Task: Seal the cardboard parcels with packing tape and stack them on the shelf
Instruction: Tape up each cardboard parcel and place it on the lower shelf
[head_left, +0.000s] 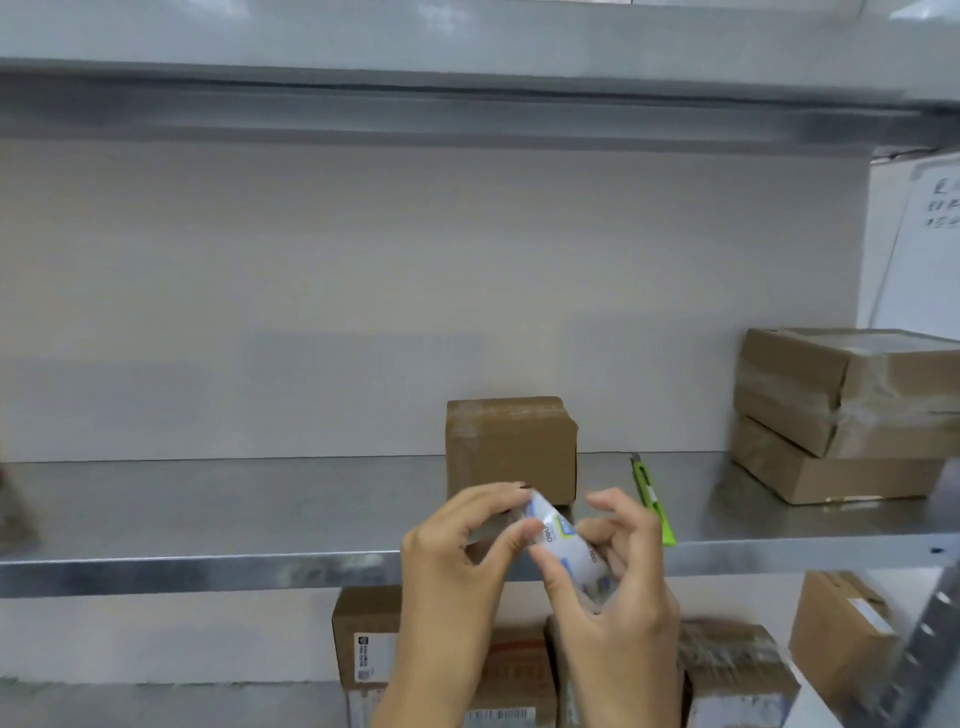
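Head view looks down at two hands held close together in front of the shelf edge. The left hand (457, 551) pinches the top end of the tape roll (563, 545) with its thumb and bent fingers. The right hand (626, 577) curls round the lower part of the roll from the other side. The tape roll is white with a blue mark on it. It is tipped, so its long side slants from up on the left to down on the right. The hands cover much of it, and I cannot see the loose end of the tape. Just behind the hands a small box (511, 447) stands on the shelf (208, 509), close to the back wall; the hands hide its bottom edge. Near it on the right lies a green knife (652, 499), pointing away toward the wall. Farther right sit two stacked boxes (841, 415) with shiny tape on them, cut off by the picture edge. Under the shelf are more boxes (366, 644), partly hidden by the arms. The whole picture is a bit blurry.
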